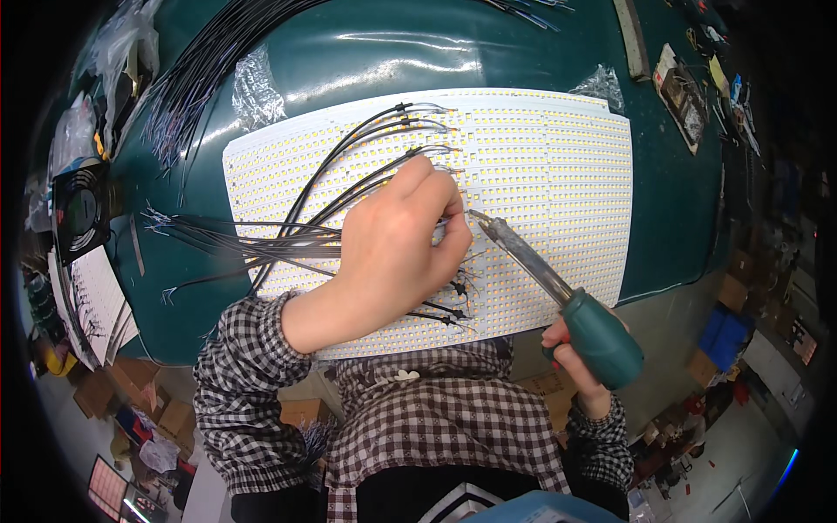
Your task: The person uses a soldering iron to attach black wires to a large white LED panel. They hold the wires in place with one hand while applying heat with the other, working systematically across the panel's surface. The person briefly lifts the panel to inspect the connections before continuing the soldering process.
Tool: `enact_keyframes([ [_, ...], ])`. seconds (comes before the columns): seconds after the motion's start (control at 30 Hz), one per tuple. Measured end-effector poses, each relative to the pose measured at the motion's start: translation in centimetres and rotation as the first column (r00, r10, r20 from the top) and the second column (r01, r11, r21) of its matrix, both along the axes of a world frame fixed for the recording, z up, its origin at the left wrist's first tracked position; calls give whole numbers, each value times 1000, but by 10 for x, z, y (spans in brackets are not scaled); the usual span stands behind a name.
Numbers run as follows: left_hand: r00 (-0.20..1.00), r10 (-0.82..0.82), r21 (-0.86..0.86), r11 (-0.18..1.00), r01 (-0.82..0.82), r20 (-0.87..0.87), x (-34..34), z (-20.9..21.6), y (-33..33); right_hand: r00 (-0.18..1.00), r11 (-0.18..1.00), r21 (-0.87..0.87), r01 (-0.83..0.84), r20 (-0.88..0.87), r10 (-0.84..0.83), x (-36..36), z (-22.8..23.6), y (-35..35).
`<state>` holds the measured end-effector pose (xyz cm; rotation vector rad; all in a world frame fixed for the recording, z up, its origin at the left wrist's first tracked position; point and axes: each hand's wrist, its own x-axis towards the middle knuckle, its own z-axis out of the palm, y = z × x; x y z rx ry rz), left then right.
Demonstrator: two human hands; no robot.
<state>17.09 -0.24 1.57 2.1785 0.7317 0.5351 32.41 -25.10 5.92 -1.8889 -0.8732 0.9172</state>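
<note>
A white LED panel (558, 174) with rows of small yellow chips lies on the green table in front of me. Black cables (340, 148) run across its left half, their thin stripped wires ending along a column near the middle. My left hand (397, 240) is over that column, thumb and finger pinched on a black cable whose end is mostly hidden by the hand. In my right hand (580, 362) is a soldering iron (602, 340) with a green handle. Its tip points up and left, close beside my left fingertips at the panel.
A large bundle of black cables (209, 61) lies at the far left. Clear tape (259, 87) sits above the panel. A small black fan (83, 209) stands at the left edge, and a dark soldering block (680, 98) lies at the far right.
</note>
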Motion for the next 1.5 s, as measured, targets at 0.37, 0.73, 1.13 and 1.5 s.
enact_keyframes([
  [0.37, 1000, 1, 8, 1000, -1, 3, 0, 1, 0, 999, 1000, 8, -28, 22, 28, 1, 2, 5],
  [0.73, 1000, 2, 7, 1000, -2, -1, 0, -1, 0, 998, 1000, 11, 22, -66, -21, 0, -6, -12],
  [1.13, 999, -1, -12, 1000, 1, -40, -1, 4, -1, 971, 994, 51, 94, -226, -81, 4, -11, -19],
  [1.5, 952, -265, -6, 963, 268, -155, -43, 42, 7, 944, 982, 51, 180, -289, -158, 0, -5, -15],
])
